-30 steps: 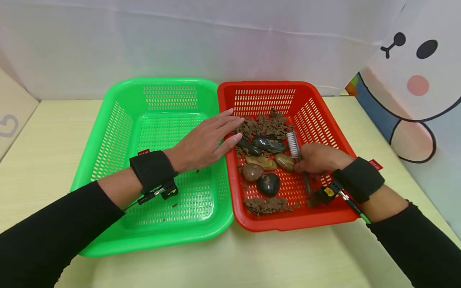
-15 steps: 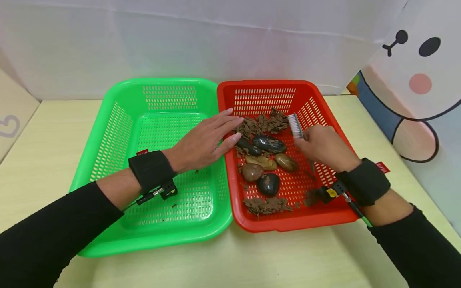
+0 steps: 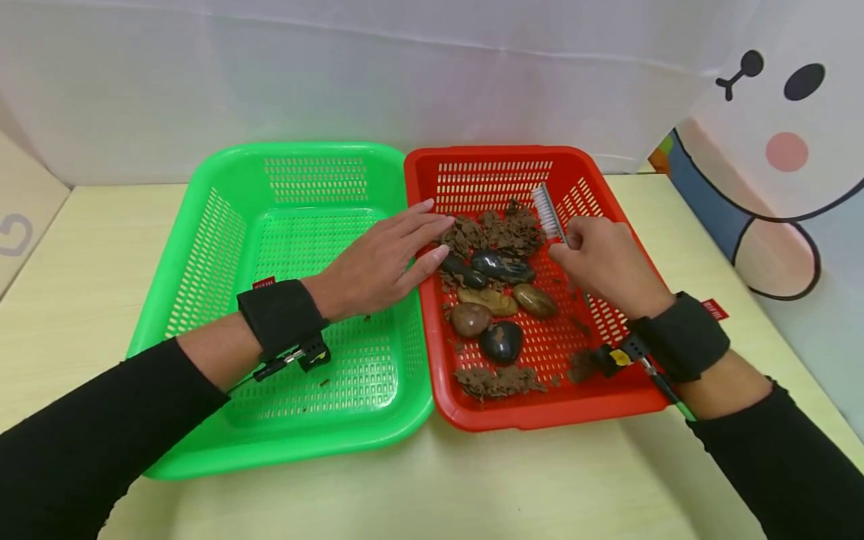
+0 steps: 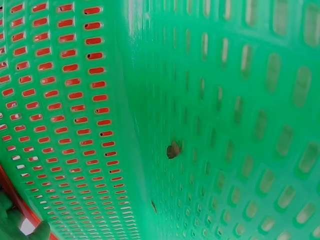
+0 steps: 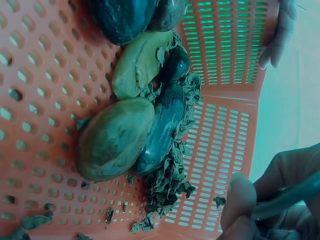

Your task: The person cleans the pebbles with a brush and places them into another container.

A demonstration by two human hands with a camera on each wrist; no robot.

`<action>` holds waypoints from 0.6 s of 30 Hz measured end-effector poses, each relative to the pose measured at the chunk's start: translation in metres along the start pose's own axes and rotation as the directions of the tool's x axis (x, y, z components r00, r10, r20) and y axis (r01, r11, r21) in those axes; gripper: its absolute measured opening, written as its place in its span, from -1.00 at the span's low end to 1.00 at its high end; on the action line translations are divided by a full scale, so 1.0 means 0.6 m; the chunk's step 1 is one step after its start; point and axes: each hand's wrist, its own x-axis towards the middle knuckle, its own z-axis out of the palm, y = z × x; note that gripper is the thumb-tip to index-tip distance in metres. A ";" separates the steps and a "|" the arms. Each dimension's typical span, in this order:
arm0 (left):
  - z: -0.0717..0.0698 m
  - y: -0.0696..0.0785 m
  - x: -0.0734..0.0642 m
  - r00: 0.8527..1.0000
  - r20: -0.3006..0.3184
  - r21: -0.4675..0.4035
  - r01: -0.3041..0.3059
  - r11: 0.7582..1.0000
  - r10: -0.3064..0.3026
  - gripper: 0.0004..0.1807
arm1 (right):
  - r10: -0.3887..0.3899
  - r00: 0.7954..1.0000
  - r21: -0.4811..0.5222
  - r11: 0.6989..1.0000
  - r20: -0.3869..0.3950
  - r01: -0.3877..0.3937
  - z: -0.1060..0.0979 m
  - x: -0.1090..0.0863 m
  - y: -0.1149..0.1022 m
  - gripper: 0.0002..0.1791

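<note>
My right hand grips a brush with white bristles over the right side of the red basket. Its bristles point toward the back wall, beside crumbled brown leaf bits. In the right wrist view, thumb and fingers close round the dark brush handle. My left hand lies across the green basket, its nearly straight fingers resting on the rim where both baskets meet. Several smooth stones sit in the red basket, among them an olive-brown one, a tan one and a round black one.
The green basket stands left of the red one, with small brown specks such as a leaf fragment on its mesh. More leaf bits lie near the red basket's front wall. A white cloth hangs behind both.
My right hand has moved the brush away from me, past the stones toward the back of the red basket, and the bristles now reach higher. The left hand stays on the rim.
</note>
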 end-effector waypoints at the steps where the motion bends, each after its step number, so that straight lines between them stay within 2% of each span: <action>1: 0.000 0.000 0.000 1.000 0.001 0.001 0.000 1.000 0.000 -0.42 | -0.001 1.000 0.004 1.000 -0.002 0.001 0.000 0.000 0.000 -0.70; 6: 0.000 0.000 0.001 1.000 0.000 0.005 0.000 1.000 0.000 -0.42 | 0.028 0.999 0.075 0.997 0.024 -0.030 -0.001 0.001 -0.003 -0.81; 11: 0.002 -0.002 0.001 1.000 -0.011 0.007 -0.011 1.000 0.011 -0.42 | 0.033 0.998 0.149 0.988 0.047 -0.040 -0.002 0.004 -0.003 -0.60; 13: 0.002 -0.003 0.001 1.000 -0.015 0.008 -0.015 1.000 0.015 -0.42 | 0.021 0.998 0.153 0.988 0.055 -0.029 -0.001 0.004 -0.003 -0.57; 18: 0.001 -0.002 0.001 1.000 -0.011 0.005 -0.014 1.000 0.014 -0.42 | -0.025 0.999 0.113 0.993 0.037 0.020 0.000 0.003 -0.003 -0.68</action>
